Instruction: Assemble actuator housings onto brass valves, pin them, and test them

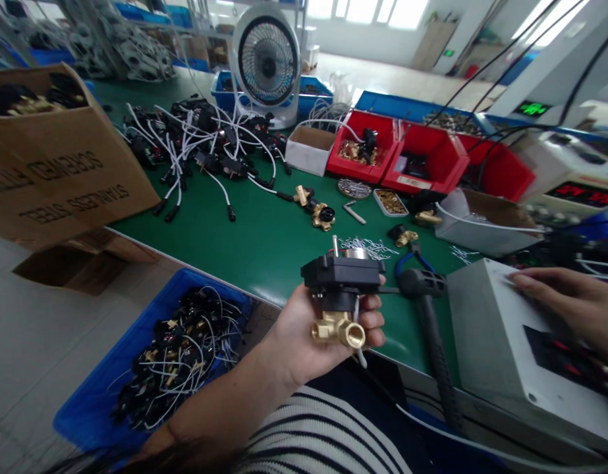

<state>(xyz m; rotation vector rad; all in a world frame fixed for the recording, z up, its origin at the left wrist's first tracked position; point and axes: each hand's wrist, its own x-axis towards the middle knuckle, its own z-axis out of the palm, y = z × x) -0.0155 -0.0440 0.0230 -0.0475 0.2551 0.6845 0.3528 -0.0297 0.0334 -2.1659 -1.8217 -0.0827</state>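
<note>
My left hand (304, 342) is closed around a brass valve with a black housing (340, 276), held upright over the table's near edge. Two threaded brass ports face me, and a metal cylinder and a thin pin stick up from the housing's top. At the right, my right hand (575, 299) reaches over a grey control box (486, 309), its stretched fingers at the top face; whether they touch it is hard to tell. A black corrugated tube with a slotted head (427, 283) stands between the valve and the box.
Cabled black parts (205, 138) cover the table's far left, near a white fan (267, 59). Red bins (422, 158) line the back. A blue crate (81, 401) of assemblies sits below at left, by a cardboard carton (66, 164). Brass fittings (323, 216) lie mid-table.
</note>
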